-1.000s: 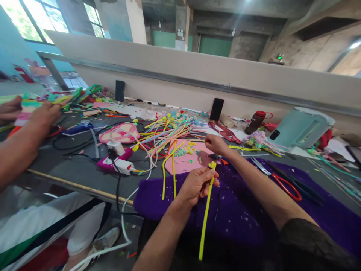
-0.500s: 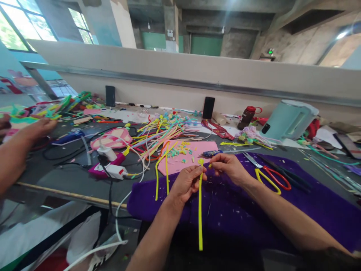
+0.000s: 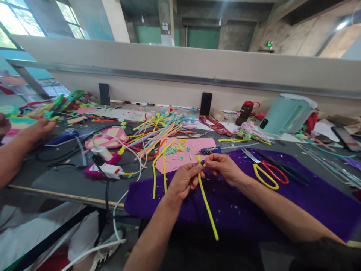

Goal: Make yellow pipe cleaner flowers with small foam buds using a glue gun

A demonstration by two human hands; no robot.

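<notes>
My left hand (image 3: 185, 180) pinches a yellow pipe cleaner (image 3: 208, 207) close to its top, where a small yellow knob sticks up above the fingers. The long stem hangs down at a slant over a purple cloth (image 3: 242, 214). Right beside it, my right hand (image 3: 222, 168) is closed in a pinch, with a small yellow piece (image 3: 205, 165) at its fingertips, against the stem's top. A pink mat (image 3: 203, 145) lies just beyond, strewn with short green and yellow bits (image 3: 179, 148). Two bent yellow pipe cleaners (image 3: 154, 180) reach from it onto the cloth.
Scissors (image 3: 266, 175) with red and yellow handles lie right of my hands. A blue glue gun (image 3: 210, 149) rests behind them. A power strip (image 3: 104, 167) with cables sits left. At the back stand a bottle (image 3: 246, 113) and teal kettle (image 3: 287, 114). A co-worker's hand (image 3: 39, 130) works far left.
The yellow stem has swung from hanging straight to slanting right. My right hand has moved left, bringing the small yellow piece to the stem's top. The whole view has shifted slightly.
</notes>
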